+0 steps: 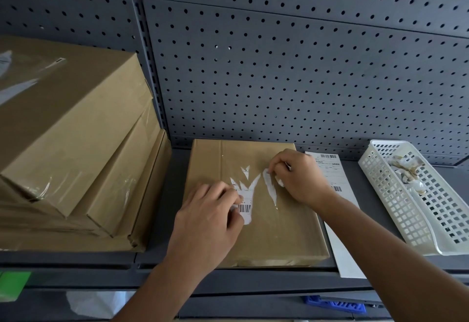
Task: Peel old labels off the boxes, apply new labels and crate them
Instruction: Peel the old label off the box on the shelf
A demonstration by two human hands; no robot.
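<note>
Curled fingers (275, 166) of the right hand (302, 178) pinch the top of a torn white strip of the old label (246, 193), with a crumpled white scrap (280, 182) tucked against the palm. The left hand (210, 216) bends its fingers (229, 192) down onto the barcode end of the same label and appears to pinch its edge, though the knuckles hide the contact. The label is ripped into jagged white points and slivers, with a barcode and faint printed lines left on the lower part. It sticks to the top of a flat brown cardboard box (279, 233), which has a taped seam across its top. The box lies flat on a grey metal shelf (175, 169), its far edge against the pegboard (279, 67). A white printed sheet (341, 233) with barcodes lies just beside the box's right edge. Further right stands a white slotted basket (375, 166) holding crumpled scraps (408, 172). To the left, a tilted stack of wrapped boxes (76, 131) rests on the same shelf.
</note>
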